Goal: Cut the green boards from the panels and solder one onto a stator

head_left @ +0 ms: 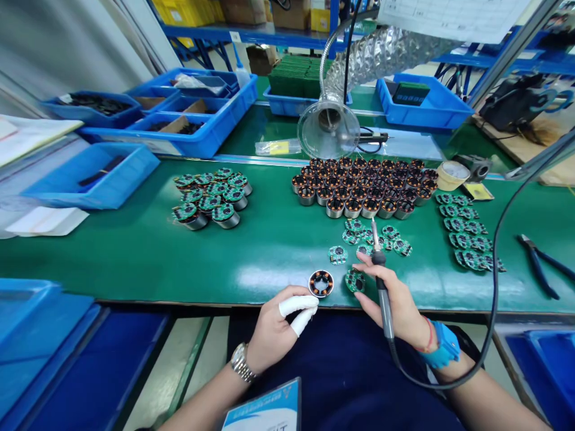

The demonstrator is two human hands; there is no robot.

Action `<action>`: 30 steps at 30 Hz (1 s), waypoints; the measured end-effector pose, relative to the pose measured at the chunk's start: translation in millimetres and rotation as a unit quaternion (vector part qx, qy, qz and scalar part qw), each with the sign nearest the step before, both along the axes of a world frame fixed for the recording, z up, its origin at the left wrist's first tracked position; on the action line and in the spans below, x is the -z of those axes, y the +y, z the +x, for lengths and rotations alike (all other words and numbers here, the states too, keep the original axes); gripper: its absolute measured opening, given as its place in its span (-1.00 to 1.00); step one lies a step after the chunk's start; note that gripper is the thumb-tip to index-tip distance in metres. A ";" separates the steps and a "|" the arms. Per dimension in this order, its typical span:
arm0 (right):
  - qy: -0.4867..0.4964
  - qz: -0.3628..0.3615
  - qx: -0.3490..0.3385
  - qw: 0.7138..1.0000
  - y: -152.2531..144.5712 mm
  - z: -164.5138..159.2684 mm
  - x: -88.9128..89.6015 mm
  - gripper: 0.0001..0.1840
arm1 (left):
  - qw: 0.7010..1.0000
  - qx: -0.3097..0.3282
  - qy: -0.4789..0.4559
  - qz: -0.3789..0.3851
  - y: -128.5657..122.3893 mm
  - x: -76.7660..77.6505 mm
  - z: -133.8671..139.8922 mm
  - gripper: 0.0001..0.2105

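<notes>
A round motor stator point(321, 284) with copper windings in a metal ring sits at the front edge of the green bench. My left hand point(281, 323), white covers on two fingertips, is closed in a pinch at the near left of its rim. A soldering iron point(384, 302) lies across my right hand point(398, 305), its tip pointing away toward the stators. That same hand also grips a round green circuit board point(355, 280) between thumb and fingers, just right of the stator. Loose circuit boards point(338, 255) lie beyond it.
Rows of stators point(353, 206) stand behind, under a clear fume hood point(329, 129). Stators topped with boards point(225, 215) cluster left. Stacked boards point(467, 241) and pliers point(539, 266) lie right. The iron's cable point(495, 257) loops over the right forearm. Blue trays point(94, 191) line the back left.
</notes>
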State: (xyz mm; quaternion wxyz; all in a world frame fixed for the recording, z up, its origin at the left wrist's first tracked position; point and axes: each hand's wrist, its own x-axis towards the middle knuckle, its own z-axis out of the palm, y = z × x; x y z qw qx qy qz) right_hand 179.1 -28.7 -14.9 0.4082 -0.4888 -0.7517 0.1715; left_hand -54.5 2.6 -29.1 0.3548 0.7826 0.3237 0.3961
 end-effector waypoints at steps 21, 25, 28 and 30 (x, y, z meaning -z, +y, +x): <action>-0.096 -0.004 -0.073 0.993 3.3 -22.7 -28.1 -0.54 | 0.925 -0.088 -0.128 -0.347 3.3 -11.5 28.1 -0.80; -0.070 -0.014 -0.048 0.996 -2.1 -26.8 -23.2 -0.52 | 0.905 -0.084 -0.141 -0.392 3.0 -14.0 31.0 -0.76; -0.057 -0.014 -0.054 0.997 5.0 -25.6 -17.5 -0.53 | 0.883 -0.098 -0.192 -0.418 -0.3 -14.1 36.7 -0.76; -0.050 -0.009 -0.069 0.996 12.3 -21.8 -15.9 -0.53 | 0.871 -0.110 -0.221 -0.425 -3.7 -13.8 40.8 -0.77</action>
